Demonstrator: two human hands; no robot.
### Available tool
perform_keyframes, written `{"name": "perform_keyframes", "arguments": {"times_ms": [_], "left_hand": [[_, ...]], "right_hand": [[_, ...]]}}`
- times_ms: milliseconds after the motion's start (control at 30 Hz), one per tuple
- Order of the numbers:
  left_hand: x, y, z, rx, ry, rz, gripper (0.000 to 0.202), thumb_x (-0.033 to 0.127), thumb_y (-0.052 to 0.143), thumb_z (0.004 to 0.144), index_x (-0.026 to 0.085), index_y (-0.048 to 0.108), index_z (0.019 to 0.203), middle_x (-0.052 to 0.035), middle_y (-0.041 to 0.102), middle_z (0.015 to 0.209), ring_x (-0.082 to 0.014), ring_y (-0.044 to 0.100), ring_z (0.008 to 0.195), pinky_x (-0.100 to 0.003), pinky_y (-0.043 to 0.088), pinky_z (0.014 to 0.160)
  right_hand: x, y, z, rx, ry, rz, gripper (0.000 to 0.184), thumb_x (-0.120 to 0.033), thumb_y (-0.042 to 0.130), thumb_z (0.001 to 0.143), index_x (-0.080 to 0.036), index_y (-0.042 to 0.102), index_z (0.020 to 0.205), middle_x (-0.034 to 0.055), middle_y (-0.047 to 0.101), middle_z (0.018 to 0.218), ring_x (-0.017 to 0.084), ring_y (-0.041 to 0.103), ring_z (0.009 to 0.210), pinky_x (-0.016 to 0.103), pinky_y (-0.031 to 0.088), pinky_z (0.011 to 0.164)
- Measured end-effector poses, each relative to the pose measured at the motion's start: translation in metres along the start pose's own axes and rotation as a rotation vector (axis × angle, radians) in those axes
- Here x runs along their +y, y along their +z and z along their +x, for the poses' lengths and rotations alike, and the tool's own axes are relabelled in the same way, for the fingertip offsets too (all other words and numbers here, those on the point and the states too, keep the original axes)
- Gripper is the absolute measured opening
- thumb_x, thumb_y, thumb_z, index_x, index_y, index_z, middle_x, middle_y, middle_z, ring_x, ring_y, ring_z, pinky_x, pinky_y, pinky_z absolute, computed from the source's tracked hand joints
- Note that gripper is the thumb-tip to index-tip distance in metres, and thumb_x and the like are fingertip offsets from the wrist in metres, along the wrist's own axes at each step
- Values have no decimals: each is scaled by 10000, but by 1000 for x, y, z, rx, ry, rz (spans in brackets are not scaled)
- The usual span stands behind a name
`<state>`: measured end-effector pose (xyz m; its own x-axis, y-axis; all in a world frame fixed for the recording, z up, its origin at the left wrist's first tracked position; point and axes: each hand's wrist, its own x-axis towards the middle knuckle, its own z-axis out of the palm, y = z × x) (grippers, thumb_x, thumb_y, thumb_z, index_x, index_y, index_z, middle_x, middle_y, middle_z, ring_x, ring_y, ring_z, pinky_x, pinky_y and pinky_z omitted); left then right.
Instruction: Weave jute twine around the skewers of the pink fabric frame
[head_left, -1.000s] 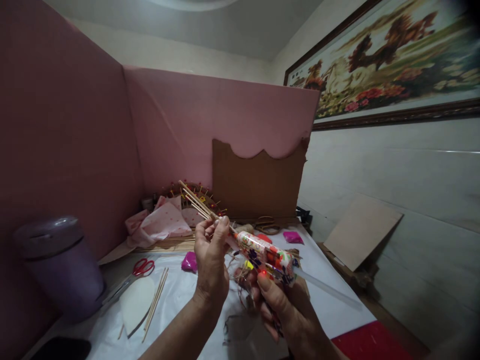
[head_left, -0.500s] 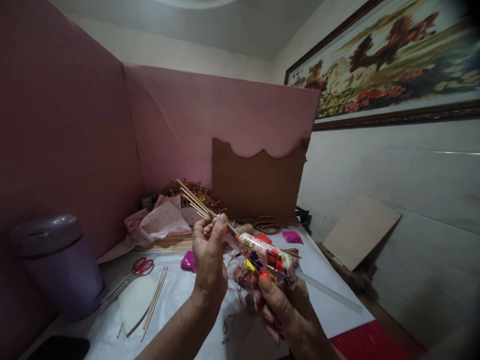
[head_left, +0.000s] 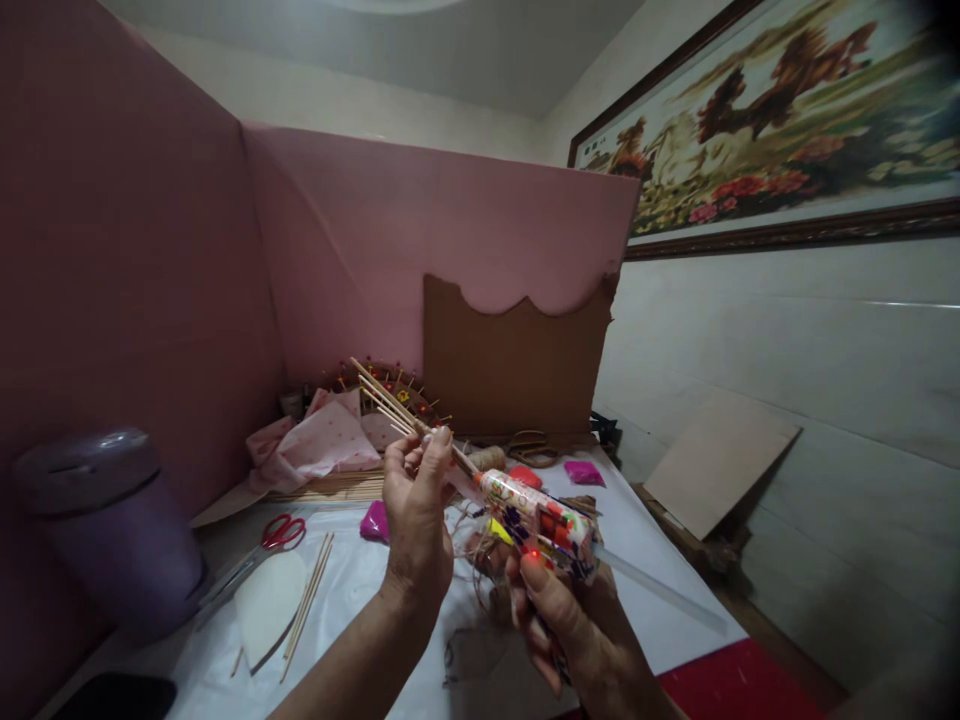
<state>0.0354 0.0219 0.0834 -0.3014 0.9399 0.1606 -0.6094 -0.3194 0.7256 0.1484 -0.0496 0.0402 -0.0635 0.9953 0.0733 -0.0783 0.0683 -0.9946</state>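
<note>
My left hand (head_left: 421, 510) pinches a small bundle of thin wooden sticks (head_left: 384, 400), which slants up and to the left above the table. In my right hand (head_left: 574, 620) is a glue gun (head_left: 540, 515) with a flower-patterned body, its fingers wrapped round the handle. A red light glows beside the thumb, and a translucent glue stick (head_left: 660, 585) juts from the gun's rear. The gun's orange nozzle end points at the lower end of the sticks, close to my left fingers. Whether the tip touches them I cannot tell.
Red-handled scissors (head_left: 283, 532), a pale leaf-shaped piece (head_left: 271, 605) and loose sticks (head_left: 309, 605) lie at left, near a purple bin (head_left: 112, 540). Pink packets (head_left: 583, 473), twine and dotted pink cloth (head_left: 322, 435) lie farther back. Brown cardboard (head_left: 517, 365) stands behind.
Almost nothing differs. Both hands keep their grips on the sticks and the glue gun, and the view has shifted very slightly.
</note>
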Motion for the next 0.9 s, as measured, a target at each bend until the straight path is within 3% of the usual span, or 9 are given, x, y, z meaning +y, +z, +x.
{"name": "perform_keyframes", "arguments": {"times_ms": [267,467,633,767,900], "left_hand": [[-3,0,-3,-18,-9,7,394,416,731,663,205,487,889,42,510,775,-88,505,629,-218,441,564],[-6,-1,-5,-26,-2,10,409,418,740,645,204,505,902,35,526,775,-93,518,631,-218,432,561],[-8,-1,-5,-24,-16,28,393,414,734,658,209,505,904,30,540,789,-92,523,652,-215,425,582],[-8,-2,-5,-26,-14,22,411,419,745,639,212,510,905,33,545,778,-91,523,637,-215,418,583],[-7,-1,-4,-36,-4,9,420,418,749,633,206,508,903,39,527,763,-86,508,611,-218,422,571]], "right_hand": [[-3,1,0,-29,19,-24,551,-669,525,766,-144,511,600,-42,390,470,36,348,364,164,288,344],[-7,4,1,-23,-24,7,539,-657,550,757,-147,500,591,-30,431,498,26,323,369,158,253,331],[-9,5,2,16,-9,11,523,-654,560,752,-145,516,643,-40,424,498,38,360,379,162,317,349],[-8,4,3,-48,-24,-26,548,-647,504,795,-139,513,590,-33,409,469,37,336,365,166,278,336],[-7,4,2,-27,-19,1,555,-656,531,770,-149,478,551,-42,382,453,31,317,359,165,248,333]]}}
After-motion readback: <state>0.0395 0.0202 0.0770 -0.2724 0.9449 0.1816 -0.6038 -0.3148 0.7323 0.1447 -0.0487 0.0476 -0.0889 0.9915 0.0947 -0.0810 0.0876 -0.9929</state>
